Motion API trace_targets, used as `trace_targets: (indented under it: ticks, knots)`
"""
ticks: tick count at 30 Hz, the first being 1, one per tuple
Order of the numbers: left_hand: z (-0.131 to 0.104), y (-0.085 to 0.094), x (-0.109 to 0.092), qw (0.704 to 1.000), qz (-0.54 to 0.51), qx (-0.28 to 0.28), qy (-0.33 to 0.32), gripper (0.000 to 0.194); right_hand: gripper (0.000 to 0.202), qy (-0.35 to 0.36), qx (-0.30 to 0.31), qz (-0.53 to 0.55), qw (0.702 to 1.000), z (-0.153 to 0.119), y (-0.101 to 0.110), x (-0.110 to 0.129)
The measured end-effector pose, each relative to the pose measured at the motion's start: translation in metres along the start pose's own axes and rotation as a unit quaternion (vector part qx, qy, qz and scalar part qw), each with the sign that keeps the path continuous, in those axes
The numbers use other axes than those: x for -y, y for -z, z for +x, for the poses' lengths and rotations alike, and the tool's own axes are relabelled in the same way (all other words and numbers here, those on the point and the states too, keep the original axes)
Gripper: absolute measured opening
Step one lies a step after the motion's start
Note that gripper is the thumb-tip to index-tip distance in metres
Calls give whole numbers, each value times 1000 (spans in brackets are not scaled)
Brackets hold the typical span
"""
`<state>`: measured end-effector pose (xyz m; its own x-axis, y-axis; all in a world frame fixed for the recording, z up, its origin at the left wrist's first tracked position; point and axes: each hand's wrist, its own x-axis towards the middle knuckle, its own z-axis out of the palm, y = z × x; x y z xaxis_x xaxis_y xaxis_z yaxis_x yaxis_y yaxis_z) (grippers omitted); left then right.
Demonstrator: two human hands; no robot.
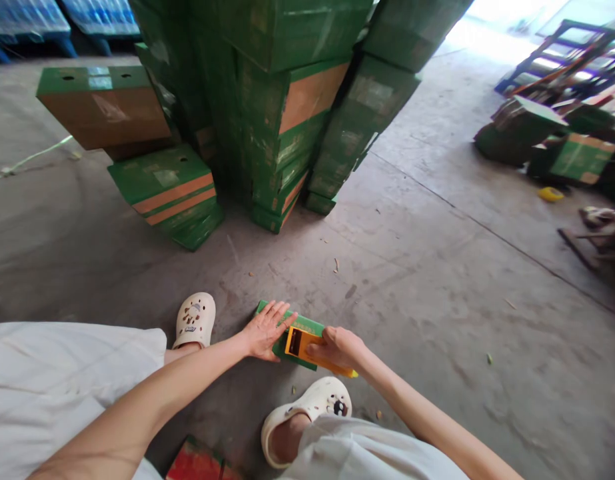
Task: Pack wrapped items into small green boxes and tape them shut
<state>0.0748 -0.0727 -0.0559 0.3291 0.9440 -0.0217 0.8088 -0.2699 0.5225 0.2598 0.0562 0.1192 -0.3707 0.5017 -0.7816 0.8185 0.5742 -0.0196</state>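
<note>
Down on the grey concrete floor (417, 267), a flat green cardboard box (307, 324) with pale print lies just ahead of the right one of two white perforated clogs (196, 320). The left hand (270, 331) rests on the box's left part, palm down, its fingers straight and slightly apart, gripping nothing. The right hand (340, 347) is closed around an orange-yellow rectangular tool (312, 347) with a dark opening at its left end; the tool lies over the right part of the box, its yellow tip pointing to the lower right.

Beyond the feet rise tall stacks of green and brown cardboard boxes (267, 127), with clear tape on several. A red-and-green box (192, 461) shows at the bottom edge, between the legs. At upper left, packs of clear bottles (24, 17) sit on blue pallets (64, 45). Near the right edge, a small yellow object (550, 194), too small to identify, lies on the floor beside more green boxes (582, 159).
</note>
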Motion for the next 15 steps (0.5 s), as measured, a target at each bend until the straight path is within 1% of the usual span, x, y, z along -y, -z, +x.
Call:
trace_targets:
  ticks: [3, 6, 10, 13, 15]
  knots:
    - [3, -1, -2, 1000, 9, 4, 20, 143, 57, 12, -4, -8, 1000, -1, 0, -1]
    - [5, 3, -6, 999, 33, 24, 31, 134, 57, 9, 6, -6, 1000, -2, 1, -3]
    - [0, 10, -8, 997, 62, 38, 23, 120, 54, 15, 28, 5, 999, -8, 3, -7]
    - [-3, 15, -6, 997, 69, 29, 8, 117, 52, 46, 30, 32, 998, -19, 4, -15]
    - [-4, 17, -5, 997, 71, 25, -4, 116, 51, 64, 22, 51, 996, -30, 6, -24]
